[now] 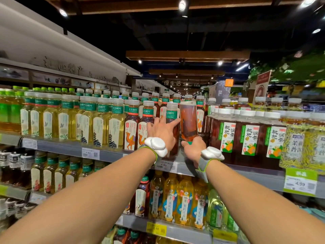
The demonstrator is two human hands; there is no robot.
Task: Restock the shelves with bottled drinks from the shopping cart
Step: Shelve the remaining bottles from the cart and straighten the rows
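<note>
Bare forearms reach up from 6 o'clock, each wrist wearing a white sensor. Right grip point(193, 150) is clamped on the green cap end of an inverted amber bottle point(188, 118), which rises at 12 o'clock from it, above the shelf point(109, 154) edge. Left grip point(161, 132), fingers spread apart, presses a dark shelved bottle point(173, 125) at 9 o'clock of the amber one.

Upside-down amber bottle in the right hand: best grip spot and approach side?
Grip the amber bottle around its mid-body from the aisle-facing front. It is inverted, cap down in the right hand, with shelf bottles crowding its sides; the left hand steadies those.
</note>
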